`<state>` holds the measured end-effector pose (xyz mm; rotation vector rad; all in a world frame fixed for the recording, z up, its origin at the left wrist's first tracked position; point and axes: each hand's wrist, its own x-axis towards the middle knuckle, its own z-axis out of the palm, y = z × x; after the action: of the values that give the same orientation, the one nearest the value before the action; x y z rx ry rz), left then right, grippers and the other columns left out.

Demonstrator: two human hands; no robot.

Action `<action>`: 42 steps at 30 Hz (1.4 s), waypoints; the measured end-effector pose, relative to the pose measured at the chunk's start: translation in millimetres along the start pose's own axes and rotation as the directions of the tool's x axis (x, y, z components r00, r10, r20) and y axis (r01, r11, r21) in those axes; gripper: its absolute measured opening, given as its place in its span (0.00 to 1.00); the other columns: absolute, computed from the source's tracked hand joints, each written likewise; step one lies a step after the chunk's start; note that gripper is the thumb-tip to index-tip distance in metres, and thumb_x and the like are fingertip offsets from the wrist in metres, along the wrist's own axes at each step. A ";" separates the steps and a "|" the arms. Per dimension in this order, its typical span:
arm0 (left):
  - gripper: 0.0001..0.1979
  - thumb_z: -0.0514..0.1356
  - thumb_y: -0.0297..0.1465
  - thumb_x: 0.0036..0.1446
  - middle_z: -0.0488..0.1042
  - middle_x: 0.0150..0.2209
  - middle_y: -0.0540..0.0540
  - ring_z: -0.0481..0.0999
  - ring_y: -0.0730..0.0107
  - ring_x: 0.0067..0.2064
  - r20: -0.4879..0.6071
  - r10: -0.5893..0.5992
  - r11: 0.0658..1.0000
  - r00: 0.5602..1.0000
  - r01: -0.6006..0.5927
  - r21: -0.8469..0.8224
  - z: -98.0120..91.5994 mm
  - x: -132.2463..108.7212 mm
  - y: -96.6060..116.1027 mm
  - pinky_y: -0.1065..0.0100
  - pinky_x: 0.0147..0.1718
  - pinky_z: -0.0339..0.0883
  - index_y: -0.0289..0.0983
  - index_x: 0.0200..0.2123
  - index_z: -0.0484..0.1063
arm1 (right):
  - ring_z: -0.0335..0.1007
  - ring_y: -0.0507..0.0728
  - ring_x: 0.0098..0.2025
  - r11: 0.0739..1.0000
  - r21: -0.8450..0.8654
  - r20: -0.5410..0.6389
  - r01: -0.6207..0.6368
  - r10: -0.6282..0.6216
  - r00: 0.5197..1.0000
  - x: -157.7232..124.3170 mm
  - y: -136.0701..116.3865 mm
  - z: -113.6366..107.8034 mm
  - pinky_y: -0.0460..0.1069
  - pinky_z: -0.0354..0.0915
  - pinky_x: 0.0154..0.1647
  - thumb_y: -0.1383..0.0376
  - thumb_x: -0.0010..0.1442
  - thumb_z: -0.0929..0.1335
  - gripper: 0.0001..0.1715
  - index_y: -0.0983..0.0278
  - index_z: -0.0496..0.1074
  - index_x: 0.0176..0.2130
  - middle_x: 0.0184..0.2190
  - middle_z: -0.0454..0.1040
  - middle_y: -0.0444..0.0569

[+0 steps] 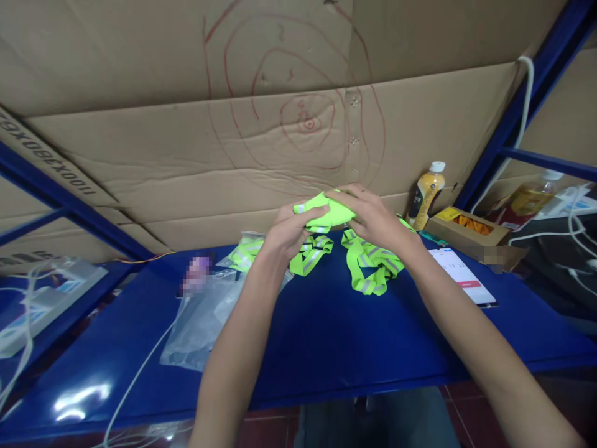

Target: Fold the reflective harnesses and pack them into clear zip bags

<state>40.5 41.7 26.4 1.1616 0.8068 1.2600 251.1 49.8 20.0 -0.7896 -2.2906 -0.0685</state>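
Both hands are up over the blue surface point(326, 336) working a neon yellow reflective strap point(326, 214). The left hand point(291, 231) is clenched on its left end, and the right hand point(373, 218) is wrapped over the top of the bundle from the other side. So the strap is held in the air between them, with loops of it hanging down onto the surface.

If you ask me, the trick here is keeping the folds pinched tight with the thumbs so the bundle doesn't spring open, and letting the dangling loops feed up without twisting.

Stuff around: clear plastic bags point(200, 323) just left of the arms, one with another folded strap inside, a phone point(464, 277) under the right forearm, a juice bottle point(426, 194) and a small cardboard box point(469, 227) against the cardboard wall. A white cable point(140, 373) trails across the left side and could snag.
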 end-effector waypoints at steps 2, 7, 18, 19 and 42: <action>0.30 0.84 0.32 0.30 0.81 0.35 0.46 0.82 0.62 0.39 -0.034 0.071 0.997 0.997 -0.072 -0.008 -3.2 3.4 -3.2 0.64 0.42 0.75 0.33 0.39 0.78 | 0.62 0.68 0.72 0.995 0.101 0.042 0.025 -0.030 0.999 1.0 0.7 -1.5 0.64 0.61 0.72 0.60 0.67 0.71 0.42 0.59 0.60 0.75 0.71 0.66 0.60; 0.32 0.83 0.31 0.35 0.81 0.45 0.46 0.80 0.63 0.47 0.034 0.284 0.958 0.958 -0.285 0.030 -4.8 9.0 -10.3 0.66 0.48 0.73 0.37 0.45 0.78 | 0.64 0.71 0.71 0.937 0.299 -0.026 -0.180 0.197 0.980 1.9 13.3 -0.9 0.68 0.60 0.72 0.42 0.60 0.76 0.54 0.60 0.60 0.73 0.71 0.67 0.62; 0.25 0.75 0.49 0.56 0.77 0.41 0.48 0.76 0.66 0.42 0.001 0.317 0.944 0.949 -0.315 0.100 33.1 -38.7 -78.5 0.69 0.42 0.71 0.40 0.47 0.73 | 0.78 0.56 0.41 -0.010 0.982 0.135 -0.188 0.731 0.669 -65.7 -36.1 50.6 0.49 0.74 0.42 0.53 0.47 0.84 0.33 0.57 0.75 0.48 0.40 0.80 0.42; 0.23 0.71 0.52 0.60 0.76 0.38 0.49 0.76 0.67 0.39 -0.085 0.317 0.946 0.945 -0.308 0.105 36.5 -43.3 -88.9 0.69 0.40 0.70 0.40 0.44 0.73 | 0.78 0.56 0.40 -0.077 0.980 0.178 -0.183 0.751 0.635 -69.4 -41.9 58.4 0.49 0.74 0.42 0.52 0.46 0.84 0.33 0.57 0.74 0.47 0.39 0.80 0.42; 0.10 0.64 0.37 0.56 0.82 0.36 0.45 0.81 0.59 0.44 -0.322 0.291 0.956 0.901 -0.284 0.070 33.0 -46.0 -135.6 0.63 0.48 0.72 0.38 0.31 0.83 | 0.54 0.51 0.28 0.208 0.943 -0.040 -0.258 0.844 0.535 -84.8 -54.8 99.4 0.47 0.59 0.33 0.41 0.57 0.76 0.33 0.59 0.59 0.25 0.24 0.58 0.39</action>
<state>102.2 0.7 -100.4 1.1305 0.9165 1.7292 208.4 -13.0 -99.7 -0.8438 -0.9684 1.0526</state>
